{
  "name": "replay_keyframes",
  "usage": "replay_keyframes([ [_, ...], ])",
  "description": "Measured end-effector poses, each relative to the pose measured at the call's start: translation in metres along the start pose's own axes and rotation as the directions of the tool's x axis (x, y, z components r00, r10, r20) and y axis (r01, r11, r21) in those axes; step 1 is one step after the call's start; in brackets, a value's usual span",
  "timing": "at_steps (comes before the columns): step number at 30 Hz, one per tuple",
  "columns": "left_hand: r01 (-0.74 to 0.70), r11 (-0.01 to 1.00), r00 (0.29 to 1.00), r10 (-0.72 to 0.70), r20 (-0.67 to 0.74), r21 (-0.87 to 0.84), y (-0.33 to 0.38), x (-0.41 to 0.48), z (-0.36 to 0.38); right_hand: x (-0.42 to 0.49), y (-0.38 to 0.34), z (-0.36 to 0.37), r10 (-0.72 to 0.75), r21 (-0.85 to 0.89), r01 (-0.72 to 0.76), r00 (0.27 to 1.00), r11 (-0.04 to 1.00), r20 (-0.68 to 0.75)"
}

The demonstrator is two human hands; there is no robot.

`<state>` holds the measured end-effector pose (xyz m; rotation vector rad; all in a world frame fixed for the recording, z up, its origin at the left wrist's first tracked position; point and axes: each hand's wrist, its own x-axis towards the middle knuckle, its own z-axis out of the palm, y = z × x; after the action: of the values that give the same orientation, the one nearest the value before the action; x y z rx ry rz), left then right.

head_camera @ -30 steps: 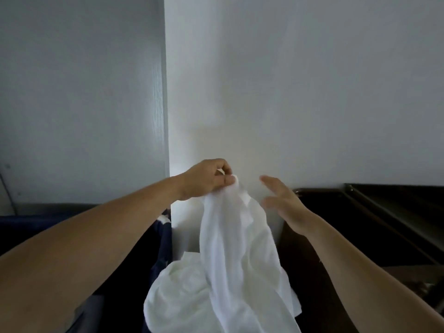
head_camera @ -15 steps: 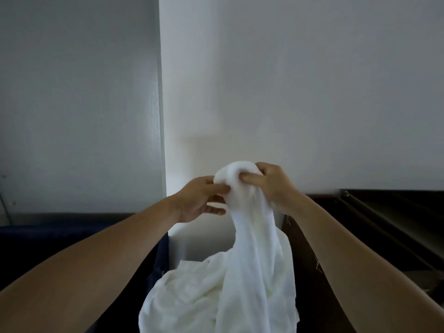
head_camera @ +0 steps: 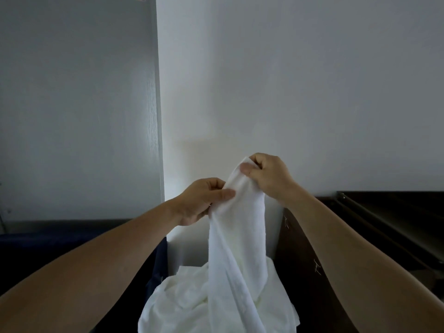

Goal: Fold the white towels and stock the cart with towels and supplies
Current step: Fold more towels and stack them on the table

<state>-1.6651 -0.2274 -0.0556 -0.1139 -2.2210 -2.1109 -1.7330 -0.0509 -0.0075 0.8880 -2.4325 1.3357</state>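
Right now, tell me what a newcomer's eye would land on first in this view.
The white towel stands out, held up at centre against the pale wall. The right hand pinches its top and the left hand pinches its edge just below. It hangs down in front of a heap of white cloth at bottom centre, beside a dark wooden unit on the right.

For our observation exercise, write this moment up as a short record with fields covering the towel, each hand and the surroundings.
towel: white towel hangs unfolded, its lower part running into the white cloth heap
left hand: pinches the towel's edge, lower than the right
right hand: pinches the towel's top end
surroundings: pale wall behind; dark cabinet at right
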Motion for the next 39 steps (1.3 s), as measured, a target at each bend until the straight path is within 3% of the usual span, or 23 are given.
replay_keyframes([
  [3, 0.048, 0.997, 0.999, -0.047, 0.023, -0.058, -0.012, -0.003, 0.001, 0.009, -0.005, -0.003, -0.033, -0.005, 0.033, 0.986, 0.999, -0.164],
  [6, 0.067, 0.996, 0.998, -0.066, -0.021, 0.051, -0.025, -0.009, -0.001, 0.018, -0.008, -0.012, -0.008, 0.042, 0.022, 0.95, 0.999, -0.311],
  [11, 0.169, 0.985, 0.985, -0.168, -0.043, 0.042, -0.051, -0.023, -0.017, 0.027, -0.01, -0.042, 0.031, 0.112, 0.041, 0.822, 0.993, -0.568],
  [14, 0.194, 0.981, 0.98, -0.192, -0.056, 0.029, -0.051, -0.028, -0.028, 0.029, -0.001, -0.056, 0.09, 0.111, -0.025, 0.77, 0.994, -0.631],
  [17, 0.082, 0.972, 0.978, -0.037, -0.204, 0.219, -0.024, -0.014, -0.025, 0.024, 0.01, -0.043, 0.142, 0.026, -0.148, 0.857, 0.989, -0.495],
  [20, -0.043, 0.824, 0.972, 0.165, -0.167, 0.565, 0.011, 0.007, -0.006, 0.007, 0.015, -0.011, 0.138, -0.02, -0.14, 0.986, 0.99, -0.097],
  [22, -0.133, 0.685, 0.963, 0.259, -0.069, 0.717, 0.025, 0.017, 0.007, -0.008, 0.015, 0.005, 0.148, 0.077, -0.159, 0.979, 0.984, 0.139],
  [23, -0.163, 0.662, 0.962, 0.271, -0.03, 0.731, 0.028, 0.019, 0.012, -0.015, 0.014, 0.01, 0.166, 0.122, -0.197, 0.961, 0.973, 0.223],
  [25, -0.186, 0.697, 0.971, 0.236, 0.023, 0.693, 0.027, 0.019, 0.014, -0.021, 0.019, 0.014, 0.199, 0.092, -0.236, 0.934, 0.967, 0.298],
  [27, -0.143, 0.74, 0.988, 0.146, 0.051, 0.657, 0.019, 0.017, 0.008, -0.018, 0.025, 0.01, 0.185, -0.013, -0.187, 0.958, 0.982, 0.219],
  [30, 0.006, 0.73, 0.999, -0.029, 0.022, 0.684, -0.01, 0.011, -0.008, -0.005, 0.017, -0.008, 0.118, 0.053, -0.114, 0.988, 0.992, -0.098],
  [33, 0.144, 0.765, 0.988, -0.079, -0.13, 0.627, -0.043, 0.009, -0.021, 0.009, -0.009, -0.034, 0.132, 0.315, -0.009, 0.92, 0.949, -0.37],
  [35, 0.142, 0.895, 0.988, -0.106, -0.11, 0.422, -0.051, 0.004, -0.022, 0.019, -0.025, -0.046, 0.151, 0.423, 0.06, 0.88, 0.904, -0.45],
  [37, 0.145, 0.988, 0.988, -0.147, 0.038, 0.052, -0.05, 0.0, -0.02, 0.026, -0.034, -0.049, 0.144, 0.403, 0.064, 0.873, 0.913, -0.465],
  [38, 0.157, 0.987, 0.981, -0.153, 0.117, -0.032, -0.049, -0.002, -0.019, 0.028, -0.036, -0.047, 0.135, 0.373, 0.054, 0.877, 0.926, -0.462],
  [39, 0.151, 0.989, 0.975, -0.15, 0.162, 0.009, -0.048, -0.004, -0.016, 0.03, -0.035, -0.043, 0.142, 0.358, 0.036, 0.877, 0.933, -0.459],
])
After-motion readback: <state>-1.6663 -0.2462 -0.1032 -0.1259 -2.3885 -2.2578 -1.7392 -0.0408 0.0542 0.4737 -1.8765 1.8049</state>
